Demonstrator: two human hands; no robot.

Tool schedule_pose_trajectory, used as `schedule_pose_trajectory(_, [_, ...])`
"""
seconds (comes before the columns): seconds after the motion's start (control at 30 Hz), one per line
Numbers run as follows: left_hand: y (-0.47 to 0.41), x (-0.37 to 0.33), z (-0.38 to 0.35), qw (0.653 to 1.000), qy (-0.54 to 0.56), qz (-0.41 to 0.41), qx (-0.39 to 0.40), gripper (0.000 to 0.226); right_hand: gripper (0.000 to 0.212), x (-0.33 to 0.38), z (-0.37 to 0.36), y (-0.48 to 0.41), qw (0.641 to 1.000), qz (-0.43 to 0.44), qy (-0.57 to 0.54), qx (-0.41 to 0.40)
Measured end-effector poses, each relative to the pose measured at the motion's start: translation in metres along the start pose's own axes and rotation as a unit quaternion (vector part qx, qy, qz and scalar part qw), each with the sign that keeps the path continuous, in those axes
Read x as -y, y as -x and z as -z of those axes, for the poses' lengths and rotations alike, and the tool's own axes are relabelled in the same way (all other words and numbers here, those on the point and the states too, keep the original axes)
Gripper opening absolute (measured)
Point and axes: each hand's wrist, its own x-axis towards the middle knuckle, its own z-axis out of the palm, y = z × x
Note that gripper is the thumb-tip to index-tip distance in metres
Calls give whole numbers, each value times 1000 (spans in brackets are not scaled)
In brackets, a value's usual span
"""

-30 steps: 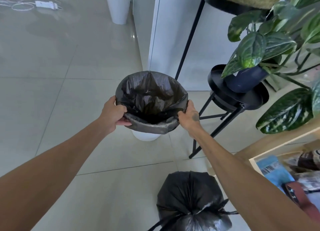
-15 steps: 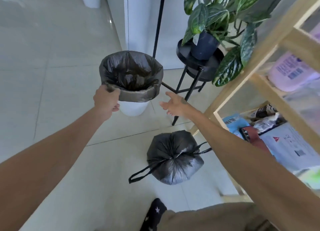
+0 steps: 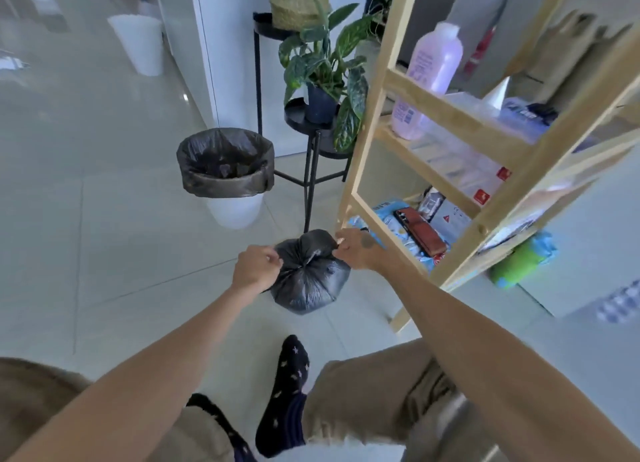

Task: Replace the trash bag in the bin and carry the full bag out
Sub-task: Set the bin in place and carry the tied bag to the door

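Both arms are extending forward and down from the lower corners of the view, elbows nearly straight, converging on the full bag (image 3: 308, 278), which is sitting on the tiled floor (image 3: 104, 219) just ahead of the person's feet. The left hand (image 3: 255, 267) is curling into a loose fist at the bag's left shoulder, fingers pinching together at the gathered black plastic; the exact strand or fold it is holding cannot be told. The right hand (image 3: 356, 248) is pressing against the upper right of the bag, knuckles up and fingers closing on the plastic near the tied neck. The bag is cinched shut at its top, and its body is resting between the 2 hands. Behind it, well apart, the white bin (image 3: 235, 208) is standing upright with a new black liner (image 3: 225, 165) folding over its rim. A black plant stand (image 3: 311, 170) with a potted plant (image 3: 322, 80) is standing just right of the bin, and a wooden shelf unit (image 3: 433, 122) is occupying the right side. A dark sock (image 3: 287, 385) and tan trousers (image 3: 374, 402) are showing below.
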Motion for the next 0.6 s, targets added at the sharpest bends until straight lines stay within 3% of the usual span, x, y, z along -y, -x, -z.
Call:
schedule_pose_trajectory(0.2, [22,3,-2,998,-43,-33,1,14,51,-46,-26,-31,998,-5,56,-8])
schedule_pose_trajectory(0.4, [-14,17,-14,994,-99,-23,29,13,49,-21,-25,-5,995,7,101,3])
schedule_pose_trajectory(0.6, [-68,38,-48,980,-193,-29,39,13,40,-36,-24,-63,986,25,157,-49])
